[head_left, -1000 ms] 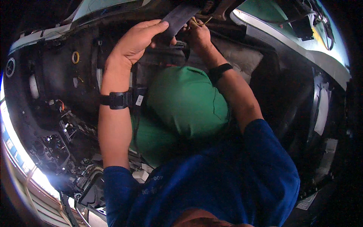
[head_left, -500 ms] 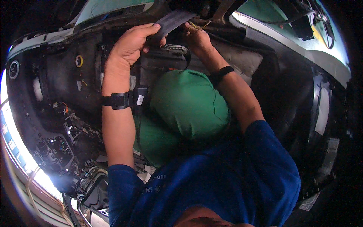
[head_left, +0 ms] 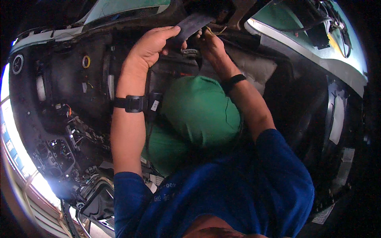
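A flat dark grey strip-like piece (head_left: 193,26) slants across the top of the view, its far end running into shadow. My left hand (head_left: 150,44) grips its lower left end, with the thumb on top and the fingers curled beneath. Just right of the piece, my right hand (head_left: 213,47) is closed, its fingertips pinched around a thin yellowish wire (head_left: 219,32). Part of that wire sticks out to the right of the fingers. What the fingers press against in the dark is hidden.
Around me is a stripped car interior. A yellow ring (head_left: 86,61) lies on the dark floor at left. Exposed wiring and metal parts (head_left: 55,156) are at lower left. Window glass and a pillar (head_left: 278,45) border the upper right, with black cables (head_left: 331,23) hanging there.
Both hands and the grey piece have shifted slightly right in the picture, as has most of the interior. The right fingers have changed their position a little on the wire.
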Demonstrator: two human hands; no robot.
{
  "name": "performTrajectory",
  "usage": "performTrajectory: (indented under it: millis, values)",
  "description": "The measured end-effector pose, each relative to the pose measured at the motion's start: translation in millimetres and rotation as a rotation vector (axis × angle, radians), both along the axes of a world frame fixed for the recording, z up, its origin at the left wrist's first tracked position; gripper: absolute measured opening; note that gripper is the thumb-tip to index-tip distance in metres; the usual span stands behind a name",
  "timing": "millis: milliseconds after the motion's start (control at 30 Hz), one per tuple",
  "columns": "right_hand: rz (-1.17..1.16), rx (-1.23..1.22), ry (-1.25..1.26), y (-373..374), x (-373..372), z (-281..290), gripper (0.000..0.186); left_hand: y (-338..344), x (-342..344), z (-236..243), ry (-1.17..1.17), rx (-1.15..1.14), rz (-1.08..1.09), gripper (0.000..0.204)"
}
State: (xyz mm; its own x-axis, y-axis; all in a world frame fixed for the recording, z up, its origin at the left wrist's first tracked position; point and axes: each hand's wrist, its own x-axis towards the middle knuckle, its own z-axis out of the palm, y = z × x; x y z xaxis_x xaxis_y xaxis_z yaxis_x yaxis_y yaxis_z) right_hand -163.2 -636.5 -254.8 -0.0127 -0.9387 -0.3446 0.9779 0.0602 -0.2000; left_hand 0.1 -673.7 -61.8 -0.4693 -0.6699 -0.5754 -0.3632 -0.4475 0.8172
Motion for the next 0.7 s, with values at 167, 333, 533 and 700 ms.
performTrajectory:
  millis: [167,333,533,700]
  values:
    - [-0.016,0.02,-0.044,1,0,-3,0.017,1,-2,0,0.011,0.011,-0.003,0.027]
    - [0.007,0.096,0.0,-1,-1,0,0.018,2,-2,1,0.002,0.017,-0.012,0.028]
    - [-0.013,0.198,-0.002,-1,-4,9,0.014,1,-1,1,0.012,0.002,-0.03,0.027]
    - [-0.012,0.178,0.103,-4,-1,5,0.014,0,-2,1,0.026,0.006,-0.03,0.026]
